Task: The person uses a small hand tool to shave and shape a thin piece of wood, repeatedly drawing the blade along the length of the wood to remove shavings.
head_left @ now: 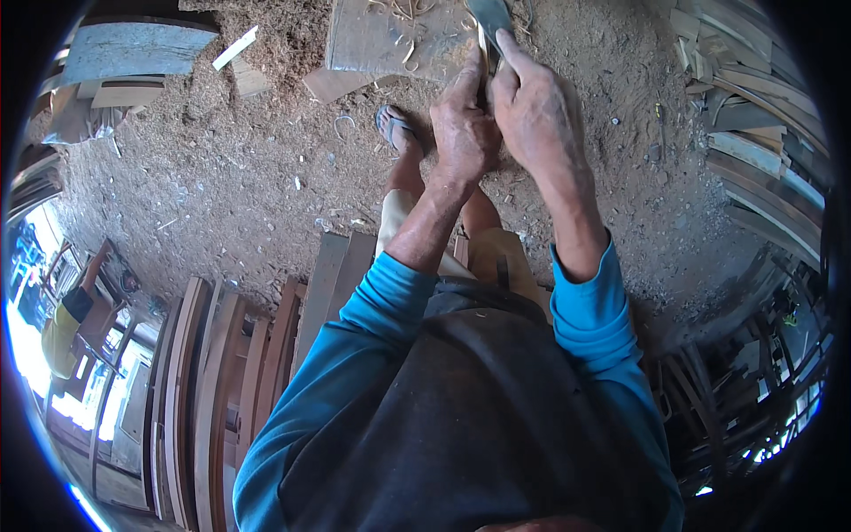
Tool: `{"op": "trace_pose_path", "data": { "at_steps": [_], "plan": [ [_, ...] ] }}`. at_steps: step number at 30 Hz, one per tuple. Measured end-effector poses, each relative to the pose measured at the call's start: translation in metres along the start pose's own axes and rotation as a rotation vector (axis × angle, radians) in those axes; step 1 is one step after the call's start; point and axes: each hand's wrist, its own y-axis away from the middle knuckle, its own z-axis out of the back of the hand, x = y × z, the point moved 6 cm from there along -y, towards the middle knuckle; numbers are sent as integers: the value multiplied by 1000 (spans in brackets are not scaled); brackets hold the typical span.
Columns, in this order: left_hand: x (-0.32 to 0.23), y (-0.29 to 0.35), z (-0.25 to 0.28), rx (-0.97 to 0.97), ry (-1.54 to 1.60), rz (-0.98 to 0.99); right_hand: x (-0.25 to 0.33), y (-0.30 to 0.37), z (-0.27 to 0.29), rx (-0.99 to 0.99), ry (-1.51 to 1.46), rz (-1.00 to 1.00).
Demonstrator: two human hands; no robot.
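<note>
Both my hands are close together at the top middle, in front of my legs. My left hand is closed around a narrow, pale wooden strip, its index finger lying along it. My right hand grips a flat, grey metal blade, with its index finger stretched onto the metal. The blade lies against or just over the strip's far end; the handle is hidden in my fist. Beside them is a thick wooden board with thin curled shavings on top.
Sawdust and wood chips cover the ground. Stacked planks stand at the lower left, and more boards pile up on the right. My sandalled foot is near the board. Another person in yellow is at the far left.
</note>
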Motion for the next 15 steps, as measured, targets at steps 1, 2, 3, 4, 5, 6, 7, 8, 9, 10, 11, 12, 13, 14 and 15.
{"op": "trace_pose_path", "data": {
  "at_steps": [1, 2, 3, 4, 5, 6, 7, 8, 9, 10, 11, 12, 13, 14, 15],
  "plan": [
    [-2, 1, 0, 12, -43, 15, 0, -9, 1, -35, -5, 29],
    [-3, 0, 0, 24, -87, 29, 1, -11, 3, -63, 16, 46],
    [-3, 0, 1, 7, -102, -6, 2, -11, 4, -85, 37, 67],
    [-1, 1, 1, -1, -80, 1, 4, -12, 6, -106, 59, 88],
    [1, 2, 1, -9, -58, 9, 4, -5, 8, -36, 48, 46],
    [3, -2, 1, -23, -34, 6, 9, 6, 13, 27, 37, 12],
    [-4, -1, 2, -160, -80, -188, 10, 17, 13, 102, 25, -27],
    [3, -2, 0, -136, -45, -154, 11, 22, 13, 60, 35, 11],
    [3, -3, 0, -103, -6, -115, 8, 30, 10, 19, 45, 40],
    [2, -4, -1, -72, 32, -77, 7, 34, 8, -22, 56, 69],
    [0, -1, 0, -38, -10, -45, 5, 33, 5, -6, 61, 51],
    [0, -1, 1, -49, -23, -69, 4, 29, 4, 8, 63, 33],
    [1, -1, 0, -60, -36, -94, 4, 25, 3, 21, 66, 15],
    [1, -1, 0, -71, -49, -118, 4, 21, 1, 20, 87, 18],
    [-1, -1, 1, -78, -66, -140, 5, 15, 0, 13, 109, 25]
  ]
}}
